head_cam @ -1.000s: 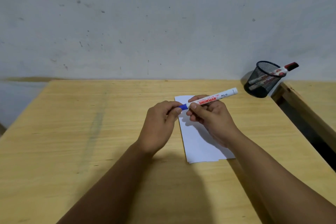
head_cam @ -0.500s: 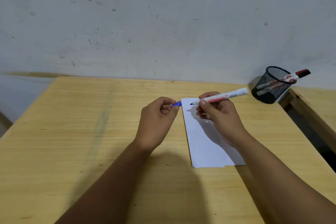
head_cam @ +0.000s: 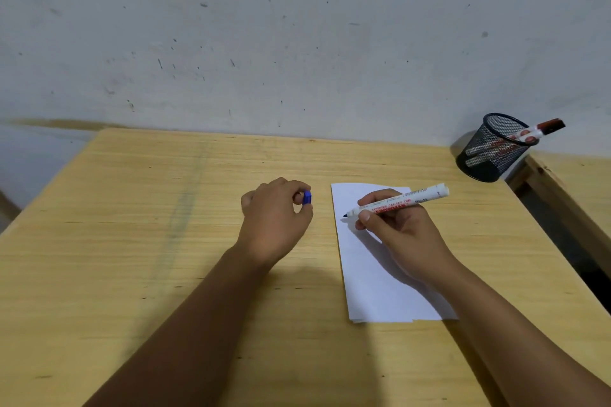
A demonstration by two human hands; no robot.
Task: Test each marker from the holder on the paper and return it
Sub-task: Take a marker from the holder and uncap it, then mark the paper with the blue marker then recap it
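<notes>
Plywood table, pale and straight-grained, spreads under both forearms and gives the flat, firm backing a pen stroke needs. Paper, a narrow white sheet that looks folded or stacked at its near edge, lies under the right hand and runs lengthwise toward the person, so the wrist can rest on it and pin it while the tip writes.

Beyond the right hand, at the table's far corner by the wall, sits the holder, a black wire-mesh cup with a round rim; through its mesh show other markers, one leaning out with a dark red cap. It looks close enough for an easy return.

Right hand grips the uncapped marker in a writing hold, thumb and fingers closed round the smooth white barrel with red lettering, its back end angled up toward the holder. The dark tip hangs at the paper's far left part; whether it touches I cannot tell, and no ink mark shows yet.

Left hand, well apart from the paper, pinches the small blue cap between thumb and forefinger, likely kept ready for recapping.
</notes>
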